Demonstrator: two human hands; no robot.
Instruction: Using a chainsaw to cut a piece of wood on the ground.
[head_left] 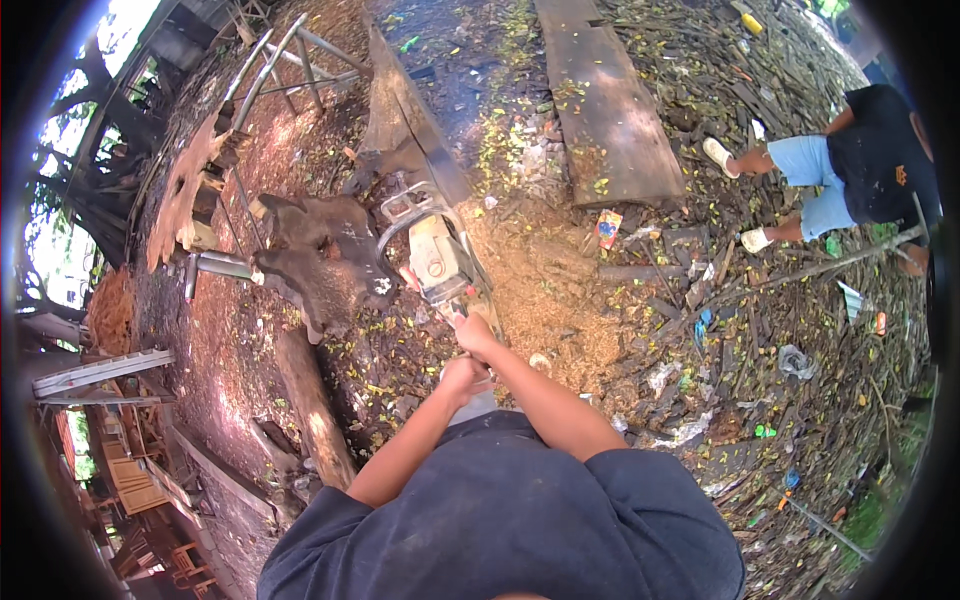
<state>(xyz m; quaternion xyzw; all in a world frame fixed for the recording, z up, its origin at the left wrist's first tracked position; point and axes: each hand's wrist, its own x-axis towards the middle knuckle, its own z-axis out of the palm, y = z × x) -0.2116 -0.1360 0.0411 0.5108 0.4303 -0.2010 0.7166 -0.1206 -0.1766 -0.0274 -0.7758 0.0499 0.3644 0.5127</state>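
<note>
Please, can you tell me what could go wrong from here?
The bare right hand is at the near end of the chainsaw; if it slips, the saw might injure it. The log on the left could trip a sideways step. Loose sawdust on the ground may give poor footing.

Directly ahead of my right hand [476, 336], the chainsaw [437, 262] blocks passage; a long board [425, 115] stands in the way beyond it. Left of my left hand [462, 378], a log [308, 400] obstructs low movement; ahead-left, a dark wood slab [345, 225] does likewise. To my hands' right, passage exists above the sawdust [560, 315]. Farther right, a branch [800, 274] crosses the ground, with a person [882, 150] at its far end.
</note>
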